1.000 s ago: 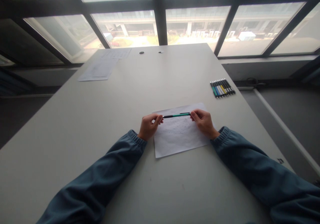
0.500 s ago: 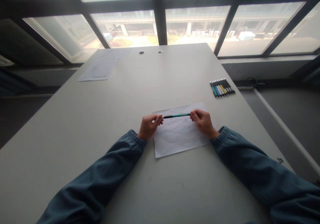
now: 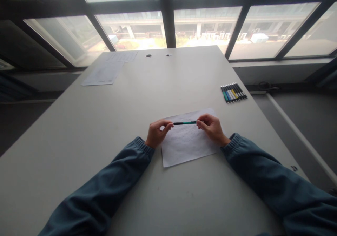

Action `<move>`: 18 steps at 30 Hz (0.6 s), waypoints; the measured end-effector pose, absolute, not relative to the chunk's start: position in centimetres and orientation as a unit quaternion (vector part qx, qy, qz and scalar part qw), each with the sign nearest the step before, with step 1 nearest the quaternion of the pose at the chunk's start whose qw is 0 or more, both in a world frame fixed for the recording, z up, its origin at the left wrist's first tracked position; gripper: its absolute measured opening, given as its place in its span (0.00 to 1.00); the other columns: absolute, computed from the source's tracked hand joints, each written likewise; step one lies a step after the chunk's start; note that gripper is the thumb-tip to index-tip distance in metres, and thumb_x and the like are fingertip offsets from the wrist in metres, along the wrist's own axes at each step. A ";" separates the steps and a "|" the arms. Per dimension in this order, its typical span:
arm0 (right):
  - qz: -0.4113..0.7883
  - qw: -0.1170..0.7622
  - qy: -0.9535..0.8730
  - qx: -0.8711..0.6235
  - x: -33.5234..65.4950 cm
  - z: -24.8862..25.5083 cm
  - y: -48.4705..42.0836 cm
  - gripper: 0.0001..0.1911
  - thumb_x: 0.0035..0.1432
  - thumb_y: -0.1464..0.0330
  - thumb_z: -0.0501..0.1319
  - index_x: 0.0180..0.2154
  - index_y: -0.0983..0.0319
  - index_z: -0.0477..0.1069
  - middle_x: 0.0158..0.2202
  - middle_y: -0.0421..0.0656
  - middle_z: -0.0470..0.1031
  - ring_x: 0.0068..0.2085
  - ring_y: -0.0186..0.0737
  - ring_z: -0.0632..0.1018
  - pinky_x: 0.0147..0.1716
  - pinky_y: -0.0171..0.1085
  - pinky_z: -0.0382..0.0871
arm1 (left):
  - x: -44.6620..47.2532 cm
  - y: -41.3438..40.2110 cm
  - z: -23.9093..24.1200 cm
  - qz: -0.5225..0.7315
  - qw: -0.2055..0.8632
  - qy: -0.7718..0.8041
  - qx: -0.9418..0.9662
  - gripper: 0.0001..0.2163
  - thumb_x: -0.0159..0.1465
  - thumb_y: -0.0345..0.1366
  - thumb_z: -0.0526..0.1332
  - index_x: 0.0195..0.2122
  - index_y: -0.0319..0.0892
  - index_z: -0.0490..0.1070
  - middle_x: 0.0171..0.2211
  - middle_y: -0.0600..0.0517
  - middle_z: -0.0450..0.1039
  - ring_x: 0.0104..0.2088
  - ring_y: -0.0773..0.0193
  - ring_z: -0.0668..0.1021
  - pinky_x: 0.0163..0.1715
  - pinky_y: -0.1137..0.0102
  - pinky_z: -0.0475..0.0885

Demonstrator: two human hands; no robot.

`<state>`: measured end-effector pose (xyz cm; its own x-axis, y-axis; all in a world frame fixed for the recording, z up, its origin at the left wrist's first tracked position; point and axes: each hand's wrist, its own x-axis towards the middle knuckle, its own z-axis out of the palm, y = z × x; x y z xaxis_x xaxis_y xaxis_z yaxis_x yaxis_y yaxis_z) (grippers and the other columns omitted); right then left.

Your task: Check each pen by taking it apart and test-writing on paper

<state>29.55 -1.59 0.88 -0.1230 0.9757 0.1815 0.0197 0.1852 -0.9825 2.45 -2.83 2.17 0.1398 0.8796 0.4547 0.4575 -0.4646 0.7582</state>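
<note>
A slim green and black pen [image 3: 185, 123] lies level between my two hands, above a sheet of paper. My left hand [image 3: 157, 132] pinches its black end between thumb and fingertips. At the green end, my right hand [image 3: 211, 126] is closed on the barrel, and its fingers hide that tip. Beneath them the white sheet [image 3: 184, 148] rests slightly turned on the table, with faint marks on it.
A row of several pens [image 3: 233, 93] in black, green, blue, white and yellow lies to the right on the white table [image 3: 118, 106]. More papers [image 3: 102, 71] are at the far left. Two round holes [image 3: 149, 56] sit near the far edge, before the windows.
My right hand has shifted slightly left along the pen, so less of the green end shows. My left fingers sit nearer the black tip, with the pen still level.
</note>
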 end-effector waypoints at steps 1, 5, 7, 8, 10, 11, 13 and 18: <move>0.475 0.504 -0.581 -0.427 29.5 0.9 -1.6 0.20 0.53 0.52 0.70 0.34 0.62 0.74 0.26 0.41 0.76 0.26 0.36 0.76 0.27 0.35 0.71 | 2.5 -2.8 2.1 0.464 0.225 0.465 0.720 0.11 0.65 0.44 0.65 0.34 0.41 0.80 0.28 0.49 0.81 0.29 0.64 0.81 0.34 0.70 0.76; 0.474 0.508 -0.574 -0.434 29.5 0.7 -1.6 0.18 0.55 0.53 0.69 0.32 0.63 0.75 0.24 0.41 0.76 0.25 0.35 0.75 0.26 0.35 0.70 | 2.5 -2.8 1.9 0.471 0.214 0.460 0.722 0.13 0.63 0.42 0.68 0.46 0.42 0.79 0.33 0.49 0.82 0.31 0.64 0.81 0.38 0.68 0.78; 0.479 0.511 -0.566 -0.434 29.5 0.6 -1.6 0.18 0.55 0.54 0.69 0.32 0.63 0.75 0.24 0.41 0.76 0.24 0.34 0.74 0.25 0.34 0.69 | 2.6 -2.9 2.0 0.469 0.213 0.444 0.733 0.11 0.63 0.40 0.68 0.44 0.43 0.79 0.34 0.49 0.82 0.32 0.64 0.81 0.39 0.68 0.78; 0.484 0.511 -0.563 -0.433 29.5 0.7 -1.6 0.18 0.55 0.54 0.69 0.31 0.63 0.75 0.24 0.41 0.76 0.24 0.34 0.74 0.25 0.34 0.69 | 2.6 -2.9 2.1 0.468 0.209 0.440 0.737 0.09 0.63 0.39 0.68 0.42 0.43 0.80 0.34 0.49 0.82 0.33 0.64 0.81 0.38 0.68 0.77; 0.494 0.508 -0.559 -0.430 29.5 0.8 -1.7 0.17 0.55 0.54 0.70 0.31 0.63 0.75 0.24 0.41 0.76 0.24 0.34 0.74 0.24 0.34 0.68 | 2.7 -3.0 2.2 0.471 0.191 0.446 0.737 0.06 0.64 0.37 0.67 0.40 0.43 0.80 0.34 0.49 0.82 0.32 0.64 0.81 0.37 0.69 0.77; 0.498 0.506 -0.559 -0.428 29.4 0.9 -1.7 0.17 0.55 0.55 0.70 0.31 0.63 0.75 0.24 0.42 0.76 0.24 0.34 0.74 0.24 0.34 0.68 | 2.7 -3.0 2.3 0.472 0.181 0.453 0.734 0.06 0.64 0.37 0.67 0.39 0.43 0.80 0.33 0.50 0.82 0.32 0.64 0.81 0.37 0.69 0.77; 0.505 0.503 -0.560 -0.422 29.4 1.1 -1.8 0.16 0.55 0.56 0.70 0.31 0.63 0.75 0.24 0.41 0.77 0.23 0.34 0.74 0.24 0.34 0.68 | 2.7 -3.0 2.3 0.471 0.169 0.464 0.731 0.05 0.64 0.38 0.67 0.38 0.43 0.80 0.32 0.50 0.82 0.31 0.64 0.81 0.37 0.69 0.77; 0.499 0.507 -0.565 -0.418 29.5 0.9 -1.8 0.15 0.56 0.58 0.70 0.31 0.63 0.75 0.25 0.41 0.77 0.24 0.33 0.74 0.24 0.34 0.68 | 2.7 -3.0 2.3 0.463 0.169 0.463 0.737 0.06 0.65 0.39 0.66 0.37 0.42 0.79 0.34 0.49 0.83 0.35 0.61 0.83 0.40 0.69 0.77</move>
